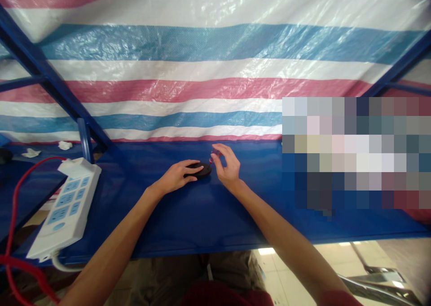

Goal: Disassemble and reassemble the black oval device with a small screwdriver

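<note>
A flat black round disc (206, 171) lies on the blue table. My left hand (177, 175) holds it from the left, with the thumb along its near edge and the fingers reaching over its top and far side. Just right of the disc, my right hand (228, 164) is closed in a pinch, raised a little above the table. Between its thumb and fingertips is a small see-through piece with red and purplish tints (213, 155); its kind is too small to make out. The lower end of that piece comes close to the disc's right edge; whether they touch I cannot tell.
To the left, a white power strip (67, 202) with blue sockets rests on the blue table (215, 225), near a red cable (15, 202). Crumpled white scraps (65, 145) lie behind it. Blue frame bars and a striped plastic sheet (188, 90) stand behind. The right side is pixelated.
</note>
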The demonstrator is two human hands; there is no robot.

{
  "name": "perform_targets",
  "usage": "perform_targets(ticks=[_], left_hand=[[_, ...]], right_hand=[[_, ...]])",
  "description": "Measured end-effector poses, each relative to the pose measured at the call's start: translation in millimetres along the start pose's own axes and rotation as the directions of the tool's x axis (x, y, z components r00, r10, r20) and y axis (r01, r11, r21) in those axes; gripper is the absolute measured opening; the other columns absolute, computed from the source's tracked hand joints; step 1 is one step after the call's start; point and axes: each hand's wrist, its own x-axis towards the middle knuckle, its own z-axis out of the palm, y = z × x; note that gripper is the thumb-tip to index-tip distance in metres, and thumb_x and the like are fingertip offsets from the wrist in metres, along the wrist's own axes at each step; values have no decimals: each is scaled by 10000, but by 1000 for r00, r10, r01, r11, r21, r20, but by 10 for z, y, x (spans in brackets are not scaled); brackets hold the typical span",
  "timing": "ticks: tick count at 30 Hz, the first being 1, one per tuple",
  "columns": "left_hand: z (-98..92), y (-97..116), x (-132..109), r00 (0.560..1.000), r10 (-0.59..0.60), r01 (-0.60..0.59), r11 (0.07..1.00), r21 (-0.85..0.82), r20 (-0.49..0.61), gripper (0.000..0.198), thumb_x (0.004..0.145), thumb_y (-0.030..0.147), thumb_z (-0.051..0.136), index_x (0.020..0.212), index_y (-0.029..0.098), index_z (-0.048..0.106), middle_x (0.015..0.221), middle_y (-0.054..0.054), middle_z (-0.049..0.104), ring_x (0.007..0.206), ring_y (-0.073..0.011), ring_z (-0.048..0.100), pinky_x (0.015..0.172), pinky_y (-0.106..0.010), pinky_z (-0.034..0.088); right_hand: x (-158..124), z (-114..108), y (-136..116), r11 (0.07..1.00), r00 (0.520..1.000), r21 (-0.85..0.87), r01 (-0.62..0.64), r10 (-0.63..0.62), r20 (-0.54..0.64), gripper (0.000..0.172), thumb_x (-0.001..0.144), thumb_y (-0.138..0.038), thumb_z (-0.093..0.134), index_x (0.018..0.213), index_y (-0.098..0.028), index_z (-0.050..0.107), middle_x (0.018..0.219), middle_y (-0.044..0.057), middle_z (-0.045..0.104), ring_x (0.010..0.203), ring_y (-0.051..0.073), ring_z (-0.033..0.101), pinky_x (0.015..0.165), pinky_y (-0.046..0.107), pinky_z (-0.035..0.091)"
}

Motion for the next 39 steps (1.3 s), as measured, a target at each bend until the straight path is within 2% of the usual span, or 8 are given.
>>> perform_targets(ticks=[3,7,14,20,25,31,35,39], left_hand=[[1,-6,2,1000,5,-5,1000,4,-2,397,889,359,577,1284,311,572,1366,-69,529,1224,-238,531,1059,-407,404],[-4,-1,0,1000,8,-8,1000,2,-1,398,889,361,579,1284,315,571,1373,-66,523,1232,-236,526,1059,-402,406],[-16,30,0,1000,-4,4,1000,-7,-2,399,888,352,581,1285,312,569,1368,-67,528,1225,-241,533,1060,-408,406],[1,1,0,1000,-3,3,1000,1,9,409,888,354,581,1295,323,557,1377,-64,519,1235,-236,523,1062,-405,403],[6,-7,-7,1000,-2,2,1000,-27,2,409,885,356,586,1293,326,560,1382,-55,515,1235,-238,523,1069,-402,397],[-4,10,-6,1000,-7,7,999,-35,-11,400,885,358,586,1283,319,570,1381,-50,518,1234,-241,524,1068,-404,402],[-9,6,-8,1000,-10,10,1000,-26,-3,404,885,360,586,1287,324,565,1379,-55,519,1233,-243,526,1066,-411,403],[-3,-7,-8,1000,1,-1,1000,-27,-4,408,886,360,585,1292,326,559,1380,-59,517,1234,-243,525,1064,-414,404]], right_hand=[[-1,-8,-8,1000,1000,9,0,0,3,254,893,-159,521,1127,-186,618,1065,105,671,989,200,644,870,367,554],[-15,-20,-25,1000,999,14,16,-16,34,324,905,-120,466,1192,-192,598,1148,113,647,1096,211,606,957,396,513],[-41,9,0,1000,1000,0,14,-14,14,365,898,-105,478,1234,-199,587,1100,111,627,1016,190,614,894,354,531],[-39,28,2,999,1000,-38,-21,21,-14,278,888,-202,548,1160,-201,604,1039,102,645,905,186,634,813,355,567],[-32,7,-27,1000,1000,-6,-22,22,5,307,903,-175,505,1196,-196,595,1083,109,653,1017,203,622,892,379,542],[-31,13,-19,1000,1000,-11,-21,21,14,319,912,-175,487,1203,-201,613,1130,106,652,1049,202,619,913,367,531],[-29,15,-21,1000,1000,-3,-16,16,-5,300,899,-189,524,1179,-198,629,1061,102,672,987,197,639,862,350,554],[-21,5,-25,1000,1000,-5,-20,21,23,311,912,-189,493,1194,-197,622,1093,107,665,1004,201,636,875,365,552]])
